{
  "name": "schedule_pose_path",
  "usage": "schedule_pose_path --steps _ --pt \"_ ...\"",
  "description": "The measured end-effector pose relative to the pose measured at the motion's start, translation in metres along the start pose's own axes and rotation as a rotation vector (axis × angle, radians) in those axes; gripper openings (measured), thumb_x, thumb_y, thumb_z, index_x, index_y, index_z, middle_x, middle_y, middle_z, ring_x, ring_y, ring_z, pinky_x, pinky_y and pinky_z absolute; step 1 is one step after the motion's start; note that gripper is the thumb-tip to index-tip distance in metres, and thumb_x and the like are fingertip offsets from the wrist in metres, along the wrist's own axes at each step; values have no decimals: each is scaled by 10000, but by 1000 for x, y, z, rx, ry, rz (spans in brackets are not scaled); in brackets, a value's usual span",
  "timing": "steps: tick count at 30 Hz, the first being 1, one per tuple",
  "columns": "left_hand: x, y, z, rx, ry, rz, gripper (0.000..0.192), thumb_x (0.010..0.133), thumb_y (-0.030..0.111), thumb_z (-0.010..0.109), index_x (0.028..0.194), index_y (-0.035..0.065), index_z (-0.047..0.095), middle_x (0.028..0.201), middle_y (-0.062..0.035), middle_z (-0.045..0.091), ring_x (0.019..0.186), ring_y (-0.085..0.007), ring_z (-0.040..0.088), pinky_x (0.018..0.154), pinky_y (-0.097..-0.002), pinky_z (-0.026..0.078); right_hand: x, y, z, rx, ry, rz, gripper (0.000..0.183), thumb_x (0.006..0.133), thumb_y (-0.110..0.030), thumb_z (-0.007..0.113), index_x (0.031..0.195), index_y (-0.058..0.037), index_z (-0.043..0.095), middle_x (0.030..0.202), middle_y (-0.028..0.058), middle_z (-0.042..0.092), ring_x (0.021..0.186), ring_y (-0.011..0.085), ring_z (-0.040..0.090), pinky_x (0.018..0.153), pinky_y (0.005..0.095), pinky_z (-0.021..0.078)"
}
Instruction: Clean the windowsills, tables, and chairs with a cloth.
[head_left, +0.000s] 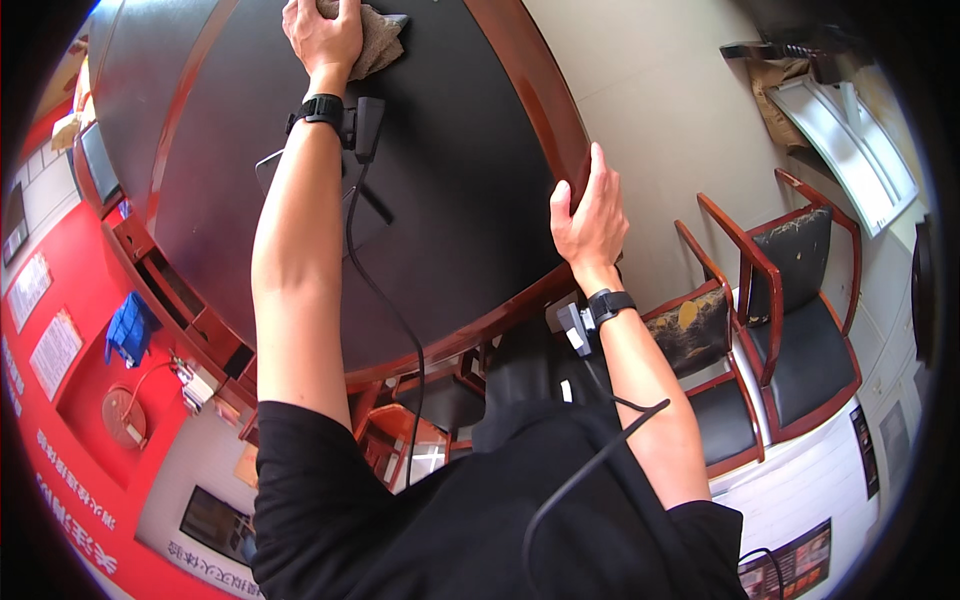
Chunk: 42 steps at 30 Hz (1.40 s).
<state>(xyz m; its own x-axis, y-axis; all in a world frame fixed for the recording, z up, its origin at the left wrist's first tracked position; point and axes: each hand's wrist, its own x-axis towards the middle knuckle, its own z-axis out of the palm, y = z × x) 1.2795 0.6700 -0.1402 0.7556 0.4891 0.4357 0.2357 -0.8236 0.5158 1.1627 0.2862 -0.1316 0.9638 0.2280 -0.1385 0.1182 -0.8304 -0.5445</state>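
Note:
My left hand (322, 39) lies on a bunched grey-brown cloth (377, 43) near the far side of a dark tabletop (450, 150) with a reddish-brown wooden rim. The cloth shows mostly to the right of the fingers, whose tips reach the picture's top edge. At the table's right rim is my right hand (596, 214), thumb and fingers apart, with nothing in it; whether it touches the rim I cannot tell. Both wrists bear black straps with small cabled devices. Beside my left forearm, a thin dark flat object (367, 221) lies on the tabletop, partly hidden by that arm.
Wooden armchairs with worn dark padding (802, 360) stand to the right. More chairs (442, 397) are tucked at the near table edge. A black cable (386, 300) hangs across the table beside my left arm. A blue cloth item (129, 330) is at the left, near open wooden compartments (172, 281).

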Motion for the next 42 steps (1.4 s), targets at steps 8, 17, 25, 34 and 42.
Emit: schedule_pose_path --steps 8,17,25,34,42 --pt "-129 113 -11 -15 1 -36 587 839 230 652 1374 13 549 1400 -272 529 1372 -447 425 1183 -501 328 4 8 -1 -21 105 -4 587 985 -381 500 1490 -88 441 1278 236 624 1141 437 624 948 534 518" --pt "-301 107 -137 -186 -169 -102 628 763 225 702 1377 128 613 1370 -156 561 1400 -414 435 1148 -509 404 8 14 15 -31 131 -40 565 1023 -411 417 1475 -77 472 1429 219 561 1313 397 540 1094 484 435" --pt "-464 -17 -330 137 -36 -337 642 751 117 587 1384 12 559 1400 -191 545 1403 -382 425 1202 -509 305 8 19 13 -42 148 -42 566 1016 -415 441 1440 -46 500 1429 217 568 1322 389 538 1111 468 418" --pt "-510 -87 -368 154 172 -497 614 855 220 578 1412 -32 520 1394 -201 542 1333 -339 488 1164 -463 332 11 24 12 -49 142 -56 599 1000 -423 417 1457 -40 475 1441 242 549 1323 419 530 1111 498 412" --pt "-520 -110 -374 82 263 -510 500 972 236 571 1384 -48 563 1396 -166 591 1273 -285 561 1127 -409 388 30 51 26 -42 152 -285 622 1003 -455 473 1421 4 497 1356 300 581 1279 465 537 1098 501 407"
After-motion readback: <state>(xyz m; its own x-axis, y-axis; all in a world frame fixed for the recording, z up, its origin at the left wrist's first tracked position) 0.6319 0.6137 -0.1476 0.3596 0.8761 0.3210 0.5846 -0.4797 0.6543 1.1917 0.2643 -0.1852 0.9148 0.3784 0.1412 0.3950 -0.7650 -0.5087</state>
